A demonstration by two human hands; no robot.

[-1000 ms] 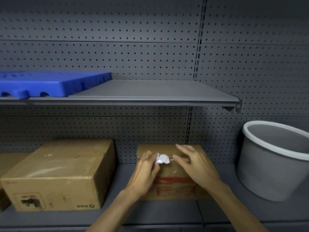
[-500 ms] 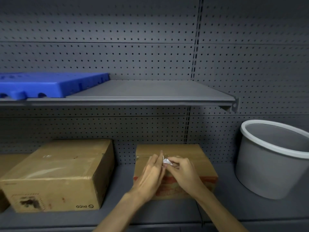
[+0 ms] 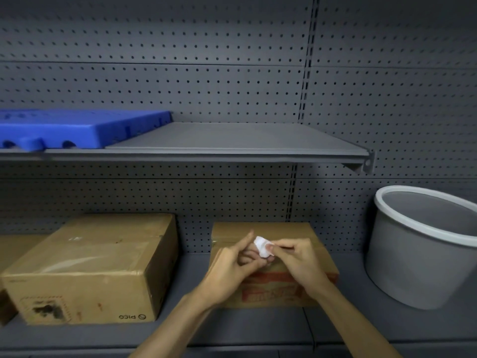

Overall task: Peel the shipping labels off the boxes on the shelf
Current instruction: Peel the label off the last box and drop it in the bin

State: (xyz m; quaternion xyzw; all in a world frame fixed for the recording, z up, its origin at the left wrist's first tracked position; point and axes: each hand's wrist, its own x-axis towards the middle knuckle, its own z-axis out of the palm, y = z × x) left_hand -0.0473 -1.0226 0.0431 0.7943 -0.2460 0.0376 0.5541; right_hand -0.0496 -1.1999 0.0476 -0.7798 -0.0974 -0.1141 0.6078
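A small cardboard box (image 3: pixel 304 233) with red print on its front stands in the middle of the lower shelf. Above its top, my right hand (image 3: pixel 296 259) pinches a crumpled white label (image 3: pixel 262 249) between thumb and fingers. My left hand (image 3: pixel 232 267) is close against it, fingers loosely curled and touching the label's underside, forefinger raised. A larger cardboard box (image 3: pixel 87 264) sits to the left, with a worn patch on its front face.
A grey bucket (image 3: pixel 423 257) with a white rim stands on the lower shelf at the right. A blue plastic pallet (image 3: pixel 77 127) lies on the upper shelf (image 3: pixel 232 148). Another cardboard box (image 3: pixel 10 251) is at the far left edge. Perforated grey panels form the back wall.
Both hands lifted off the small box's top and drew together toward me. The white label went from my left fingers into my right hand's pinch and is more crumpled.
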